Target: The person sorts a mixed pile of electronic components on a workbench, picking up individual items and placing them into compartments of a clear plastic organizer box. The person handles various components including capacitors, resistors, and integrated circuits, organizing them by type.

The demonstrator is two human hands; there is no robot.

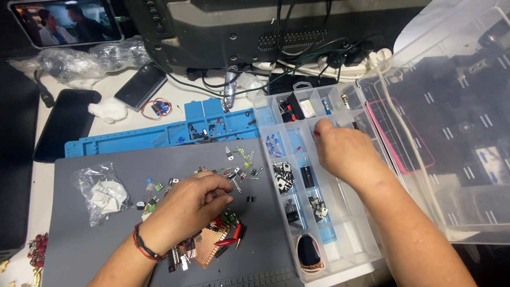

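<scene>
pinching a tiny red part, the right hand (348, 154) hovers over the clear organizer box (340, 255) at centre right. left hand (194, 207), lower centre, fingers curled onto loose components (239, 170) on the grey mat (95, 250).

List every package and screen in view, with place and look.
Lit phone screen: top left corner, propped, rounded rectangle, showing people.
Dark phone: upper left on the table, face up, black.
Clear plastic bag: left on the grey mat, crumpled, white contents.
Compartment box: under the right hand, clear plastic.

Single head-worn view, steeply down and close over the grey mat (95, 250) and workbench.
</scene>
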